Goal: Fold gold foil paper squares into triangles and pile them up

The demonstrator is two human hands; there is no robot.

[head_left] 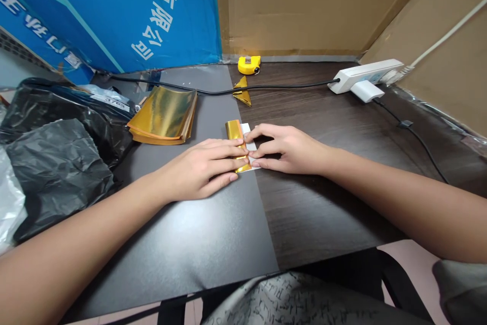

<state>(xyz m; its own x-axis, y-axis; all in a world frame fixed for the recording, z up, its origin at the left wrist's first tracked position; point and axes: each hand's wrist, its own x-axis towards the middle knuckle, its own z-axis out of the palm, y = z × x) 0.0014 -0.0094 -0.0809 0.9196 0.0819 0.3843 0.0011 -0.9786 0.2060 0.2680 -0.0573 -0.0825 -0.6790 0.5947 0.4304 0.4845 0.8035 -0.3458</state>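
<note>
A strip of shiny gold paper (233, 130) with an orange edge lies on the desk, its white side (249, 135) showing along the right. My left hand (203, 165) lies flat across the gold part, fingers stretched out and covering much of it. From the right, my right hand (285, 150) touches the white part and the orange edge with bent fingertips, its fingers apart. A stack of gold sheets (165, 112) sits to the left beyond my left hand. Farther back is a folded gold paper piece (242, 93), pointed in shape.
A yellow tape measure (249, 65) stands at the back. A black cable (213, 93) runs across the desk to a white power strip (367, 74) with a plugged-in charger (367, 91). Black plastic bags (57, 157) fill the left side. Cardboard (297, 10) walls the back.
</note>
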